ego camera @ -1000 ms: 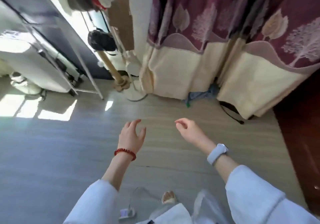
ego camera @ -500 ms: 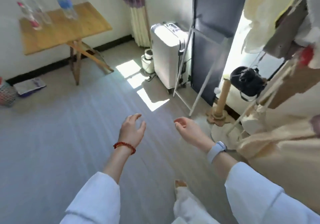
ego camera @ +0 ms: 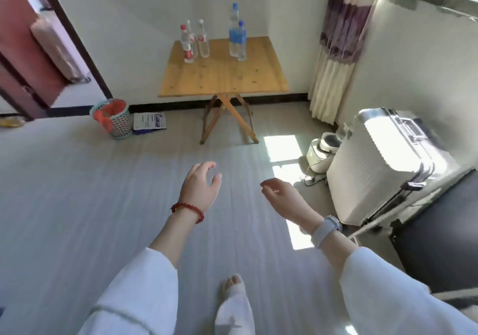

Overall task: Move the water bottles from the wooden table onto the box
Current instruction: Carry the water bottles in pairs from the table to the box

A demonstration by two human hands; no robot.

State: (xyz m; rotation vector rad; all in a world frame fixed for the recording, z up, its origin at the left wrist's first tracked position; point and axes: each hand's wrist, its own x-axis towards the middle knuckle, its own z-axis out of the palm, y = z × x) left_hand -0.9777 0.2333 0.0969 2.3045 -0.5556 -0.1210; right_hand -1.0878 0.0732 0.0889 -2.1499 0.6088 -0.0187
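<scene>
Hands: left hand [ego camera: 200, 187] and right hand [ego camera: 283, 196] raised over the floor, fingers loosely curled, holding nothing | Water bottles: five upright along the far edge of the wooden worktop [ego camera: 222, 76], red-labelled bottles [ego camera: 194, 42] far-left, blue-labelled bottles [ego camera: 237, 37] right of them | Box: not seen.

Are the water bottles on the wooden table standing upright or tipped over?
Upright. The water bottles all stand on their bases with caps pointing up, grouped at the far edge of the wooden table.
</scene>
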